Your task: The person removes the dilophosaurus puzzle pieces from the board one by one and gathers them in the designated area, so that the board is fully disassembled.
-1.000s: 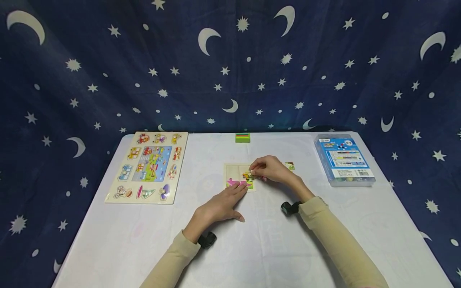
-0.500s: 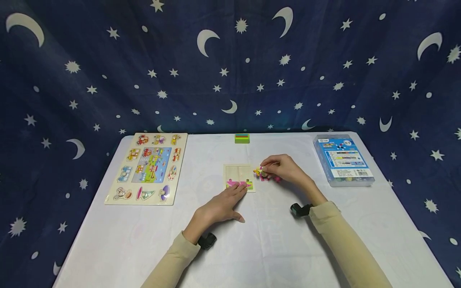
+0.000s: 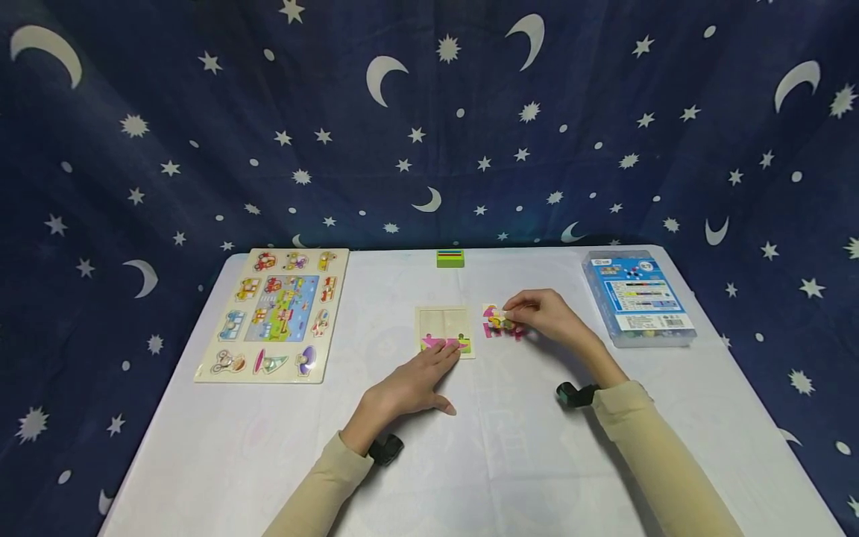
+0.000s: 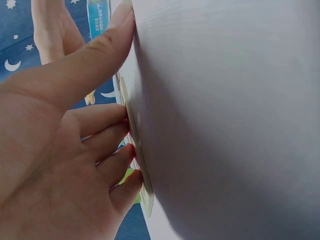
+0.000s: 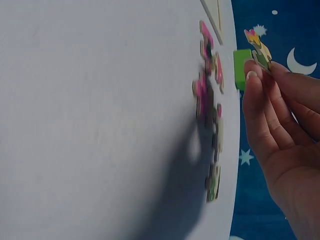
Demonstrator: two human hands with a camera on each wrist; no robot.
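Observation:
In the head view, my left hand lies with fingers extended over the near edge of a small wooden puzzle tray. Pink and green puzzle pieces fill the tray's near row, partly covered by those fingers; its far part shows bare wood. To the right, my right hand pinches a small jigsaw piece with yellow, green and pink print between thumb and fingertips. The right wrist view shows it raised above the table. Beneath it lie several loose pink and green jigsaw pieces.
A large wooden peg puzzle board with vehicle pictures lies at the left. At the back edge stands a small green box with coloured stripes. A clear plastic case with a blue label sits at the back right.
My right hand has carried the jigsaw piece from over the tray rightward, above the loose pieces. My left hand has stayed on the tray.

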